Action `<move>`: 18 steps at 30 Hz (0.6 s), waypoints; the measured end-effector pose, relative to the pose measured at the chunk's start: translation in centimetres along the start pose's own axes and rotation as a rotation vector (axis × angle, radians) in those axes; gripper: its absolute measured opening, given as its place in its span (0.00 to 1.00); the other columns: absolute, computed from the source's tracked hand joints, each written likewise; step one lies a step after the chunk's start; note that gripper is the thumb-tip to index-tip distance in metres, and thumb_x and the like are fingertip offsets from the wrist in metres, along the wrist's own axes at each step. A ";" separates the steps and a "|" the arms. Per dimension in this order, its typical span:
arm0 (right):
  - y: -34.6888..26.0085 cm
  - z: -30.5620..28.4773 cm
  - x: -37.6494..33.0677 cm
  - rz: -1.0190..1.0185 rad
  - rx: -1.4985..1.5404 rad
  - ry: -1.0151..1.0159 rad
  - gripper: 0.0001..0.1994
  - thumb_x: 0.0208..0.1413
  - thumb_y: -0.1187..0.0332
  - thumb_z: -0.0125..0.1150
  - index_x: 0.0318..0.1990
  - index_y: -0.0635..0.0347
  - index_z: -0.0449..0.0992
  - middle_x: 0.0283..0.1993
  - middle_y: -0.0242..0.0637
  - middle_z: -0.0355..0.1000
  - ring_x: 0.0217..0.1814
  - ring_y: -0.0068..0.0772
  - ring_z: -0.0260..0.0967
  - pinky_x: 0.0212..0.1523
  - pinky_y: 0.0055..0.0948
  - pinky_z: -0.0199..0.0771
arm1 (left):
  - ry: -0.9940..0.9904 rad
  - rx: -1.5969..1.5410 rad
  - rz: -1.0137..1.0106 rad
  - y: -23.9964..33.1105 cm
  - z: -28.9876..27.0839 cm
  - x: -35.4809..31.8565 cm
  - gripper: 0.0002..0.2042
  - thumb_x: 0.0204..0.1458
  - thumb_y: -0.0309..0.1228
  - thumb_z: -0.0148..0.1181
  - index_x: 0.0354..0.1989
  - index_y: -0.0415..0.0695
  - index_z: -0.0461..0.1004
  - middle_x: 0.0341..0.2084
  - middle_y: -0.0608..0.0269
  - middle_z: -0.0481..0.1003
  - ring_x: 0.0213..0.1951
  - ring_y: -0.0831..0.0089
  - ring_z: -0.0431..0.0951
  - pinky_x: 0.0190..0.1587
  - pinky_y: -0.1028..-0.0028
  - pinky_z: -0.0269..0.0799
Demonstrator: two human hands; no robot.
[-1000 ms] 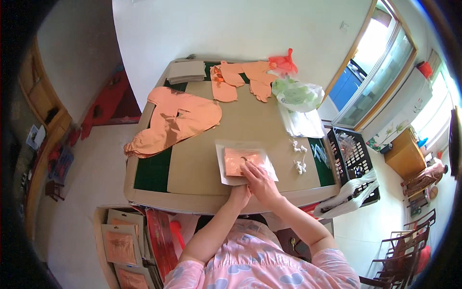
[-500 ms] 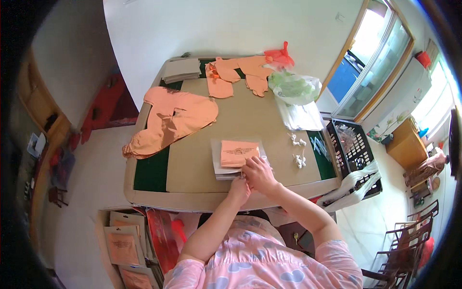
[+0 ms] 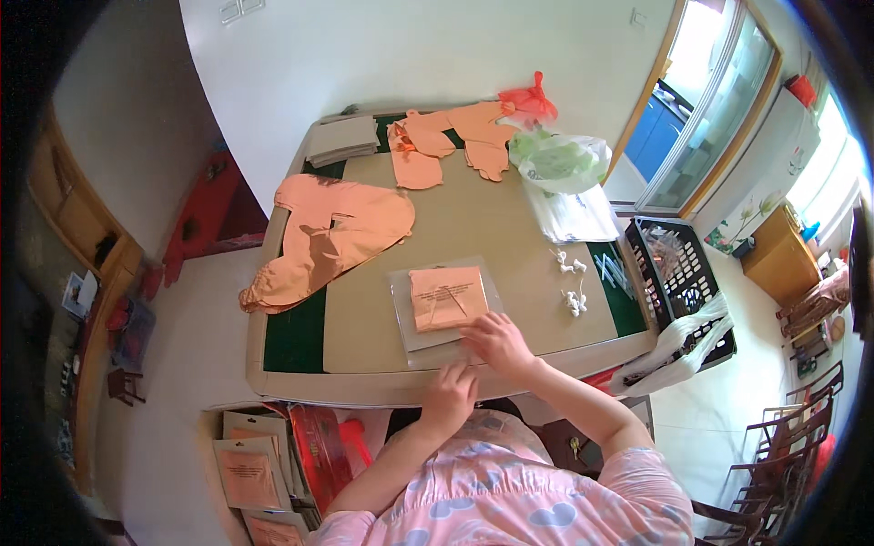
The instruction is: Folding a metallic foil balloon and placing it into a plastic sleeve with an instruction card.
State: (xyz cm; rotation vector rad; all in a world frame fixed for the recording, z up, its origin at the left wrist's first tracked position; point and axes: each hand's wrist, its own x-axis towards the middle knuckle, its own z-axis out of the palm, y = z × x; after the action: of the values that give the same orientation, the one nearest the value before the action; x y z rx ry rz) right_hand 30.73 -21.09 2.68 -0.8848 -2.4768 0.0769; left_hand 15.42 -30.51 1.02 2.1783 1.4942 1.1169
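Note:
A clear plastic bag [image 3: 492, 291] lies flat near the front edge of the table. In it, or on it, is a folded rose-gold foil piece [image 3: 446, 298] with dark print, over a pale card [image 3: 430, 342]. My right hand [image 3: 501, 348] rests at the near right corner of this packet, fingers stretched out and apart. Close by, at the table's front edge, is my left hand [image 3: 449, 400] with its fingers curled together. Whatever may be between those fingers is too small to make out.
A large rose-gold foil balloon [image 3: 355, 223] lies flat at left, with more foil shapes [image 3: 482, 136] at the back. Grey cards [image 3: 342, 141], plastic bags [image 3: 560, 164], white ribbon coils [image 3: 574, 302] and pale sticks [image 3: 614, 273] surround them. A black crate [image 3: 678, 264] stands right; a carton [image 3: 246, 469] holds finished-looking packs.
My hands have drawn apart: the left moved back to the table edge, the right shifted slightly right and nearer. The packet now lies tilted, with more of its bag showing.

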 end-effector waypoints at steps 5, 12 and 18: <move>1.1 -2.9 -3.5 0.181 -0.028 0.044 0.09 0.47 0.68 0.59 0.37 0.52 0.78 0.36 0.32 0.69 0.43 0.36 0.67 0.44 0.36 0.65 | -0.090 0.143 0.171 0.0 3.0 1.1 0.19 0.55 0.34 0.56 0.54 0.39 0.70 0.56 0.52 0.68 0.61 0.56 0.64 0.62 0.52 0.60; 1.4 -2.0 -3.9 0.244 -0.073 -0.092 0.17 0.47 0.66 0.59 0.47 0.53 0.76 0.36 0.34 0.68 0.43 0.38 0.67 0.43 0.37 0.63 | -0.176 0.227 0.184 -0.9 3.9 1.4 0.25 0.55 0.42 0.55 0.58 0.40 0.68 0.59 0.54 0.66 0.62 0.56 0.61 0.64 0.50 0.55; 2.3 -2.1 -3.7 0.295 -0.053 -0.107 0.18 0.46 0.67 0.59 0.48 0.56 0.74 0.36 0.36 0.67 0.43 0.40 0.67 0.43 0.38 0.63 | -0.186 0.268 0.200 -0.7 3.3 1.6 0.25 0.57 0.43 0.52 0.58 0.40 0.68 0.57 0.56 0.68 0.61 0.58 0.63 0.64 0.52 0.55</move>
State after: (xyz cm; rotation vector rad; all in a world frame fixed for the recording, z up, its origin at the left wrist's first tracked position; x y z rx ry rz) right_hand 35.54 -21.74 2.33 -1.2941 -2.4355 0.1638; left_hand 17.60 -28.18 -0.94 2.5812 1.4390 0.7763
